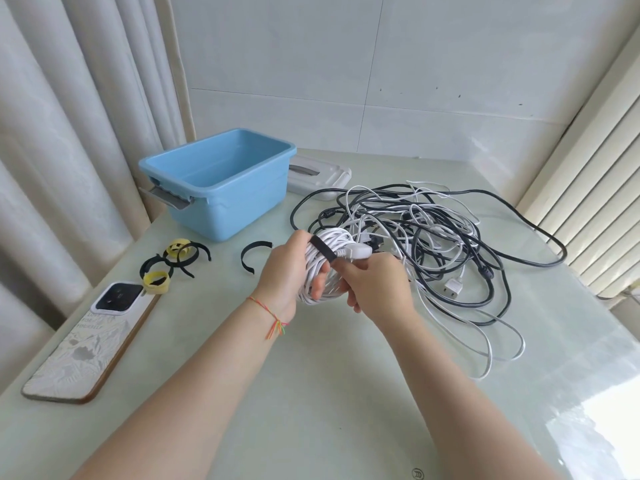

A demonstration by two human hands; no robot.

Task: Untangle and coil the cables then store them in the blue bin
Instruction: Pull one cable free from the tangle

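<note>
I see the pale tabletop [311, 393] carrying everything, with the tangle of black and white cables [450, 237] spread over its right half, still knotted together and not yet sorted. The blue bin [221, 199] stands at the far left, well apart from the tangle, open and, as far as I can see inside, holding no cable; its grey lid [322, 176] lies just behind it. A phone [93, 341] lies near the left edge.

My left hand [287, 275] grips a white coiled cable [325, 268] held above the tabletop near its middle, fingers through the loops. The coil's long axis runs from near me up and away, its white plug [356, 251] pointing right toward the tangle. My right hand [377, 289] pinches the black strap [323, 249] that crosses the coil's top.

Spare straps [173, 261], black and yellow, lie near the phone, one more black strap [254, 254] beside the bin.

I judge this the first cable, nearly bound; binning it and the whole tangle remain.
</note>
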